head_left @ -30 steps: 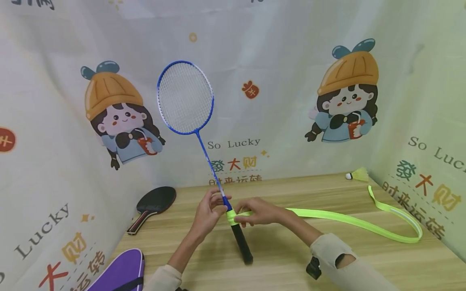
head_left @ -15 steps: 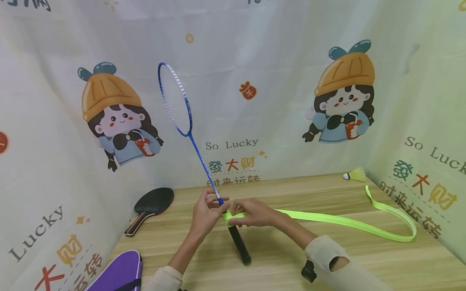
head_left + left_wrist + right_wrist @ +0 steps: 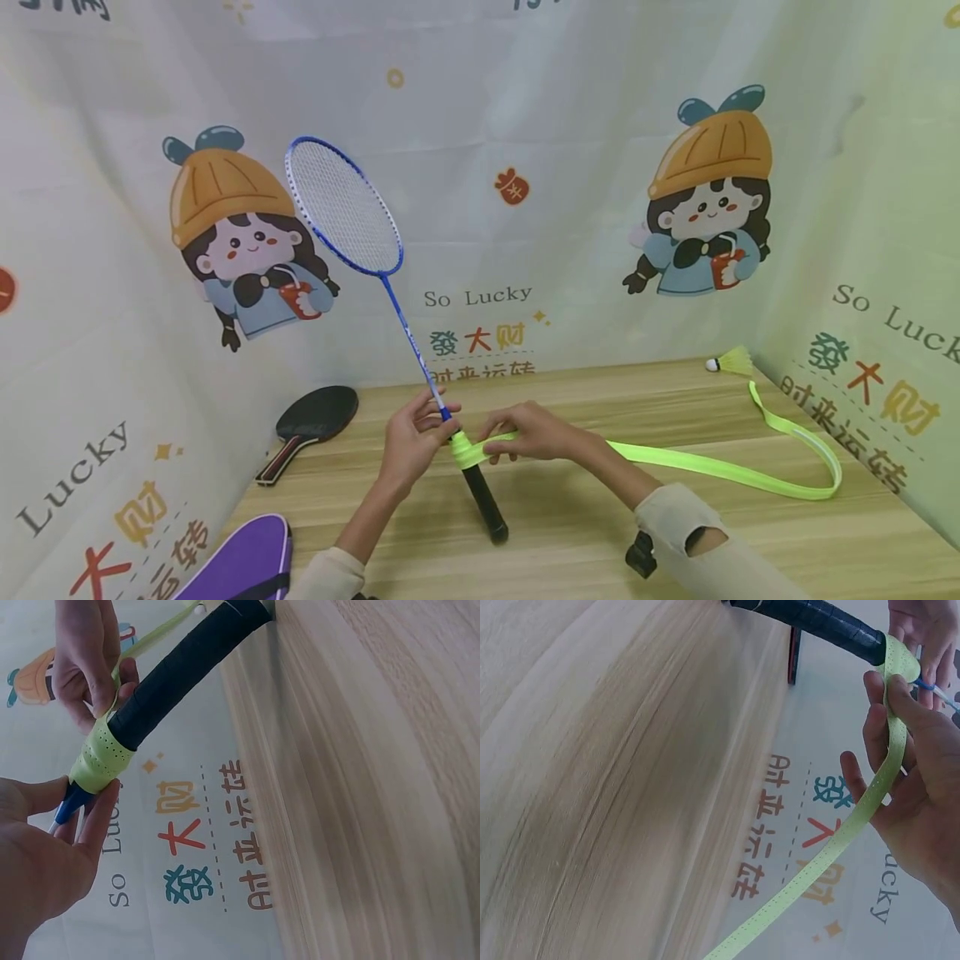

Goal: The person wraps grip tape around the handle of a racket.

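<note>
Pinching one blue racket (image 3: 408, 336) with our left hand (image 3: 408, 447), we grip one neon strip (image 3: 705, 469) in our right hand (image 3: 538, 432) (one paddle (image 3: 320, 413) and one shuttlecock (image 3: 733, 362) lie well apart).

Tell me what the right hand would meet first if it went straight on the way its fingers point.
Most likely the yellow-green wrap at the top of the black handle, just ahead of the right hand. The left hand appears close beyond, though depth is hard to judge.

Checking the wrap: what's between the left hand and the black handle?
Between the left hand and the handle, wound yellow-green tape shows in the left wrist view.
</note>
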### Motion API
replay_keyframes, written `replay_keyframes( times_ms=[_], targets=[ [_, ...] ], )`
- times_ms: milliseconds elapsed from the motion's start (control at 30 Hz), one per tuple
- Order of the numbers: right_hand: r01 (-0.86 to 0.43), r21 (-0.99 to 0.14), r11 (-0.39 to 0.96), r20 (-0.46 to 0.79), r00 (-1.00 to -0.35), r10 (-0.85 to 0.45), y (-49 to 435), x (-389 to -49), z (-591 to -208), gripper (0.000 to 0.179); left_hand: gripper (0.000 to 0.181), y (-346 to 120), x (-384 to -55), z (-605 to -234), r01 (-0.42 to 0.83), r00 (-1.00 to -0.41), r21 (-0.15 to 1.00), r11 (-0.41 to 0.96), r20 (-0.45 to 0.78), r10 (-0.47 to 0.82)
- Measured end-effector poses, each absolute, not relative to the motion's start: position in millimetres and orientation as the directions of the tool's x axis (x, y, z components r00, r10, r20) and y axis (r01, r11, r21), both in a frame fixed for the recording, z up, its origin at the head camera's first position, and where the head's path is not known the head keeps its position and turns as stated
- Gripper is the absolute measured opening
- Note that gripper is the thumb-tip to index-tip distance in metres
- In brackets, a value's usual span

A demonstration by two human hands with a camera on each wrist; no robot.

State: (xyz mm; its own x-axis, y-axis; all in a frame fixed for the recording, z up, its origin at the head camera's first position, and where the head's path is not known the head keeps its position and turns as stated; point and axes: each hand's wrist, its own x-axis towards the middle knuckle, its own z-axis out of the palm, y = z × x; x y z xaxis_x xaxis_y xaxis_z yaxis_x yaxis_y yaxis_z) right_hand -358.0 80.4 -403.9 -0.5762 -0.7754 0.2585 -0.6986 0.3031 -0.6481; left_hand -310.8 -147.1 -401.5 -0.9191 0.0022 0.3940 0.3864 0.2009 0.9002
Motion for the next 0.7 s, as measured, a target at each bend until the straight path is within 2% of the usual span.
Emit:
replay_keyframes(
  times_ms=[533,700],
  targets=[
    [-0.697,-0.673,0.246,0.242,-0.522,-0.818,71.7,-358.8,-408.1,0.023,0.059,-149.3,-310.9,-403.3,0.388,-0.917,0.919,0.065,0.379,0.124],
    [-0.713,-0.658,0.243,0.222,-0.491,-0.842,68.8,-359.9,-408.5,0.017,0.061,-149.7,-310.0,-404.6,0.376,-0.917,0.926,-0.005,0.373,0.143]
  ],
)
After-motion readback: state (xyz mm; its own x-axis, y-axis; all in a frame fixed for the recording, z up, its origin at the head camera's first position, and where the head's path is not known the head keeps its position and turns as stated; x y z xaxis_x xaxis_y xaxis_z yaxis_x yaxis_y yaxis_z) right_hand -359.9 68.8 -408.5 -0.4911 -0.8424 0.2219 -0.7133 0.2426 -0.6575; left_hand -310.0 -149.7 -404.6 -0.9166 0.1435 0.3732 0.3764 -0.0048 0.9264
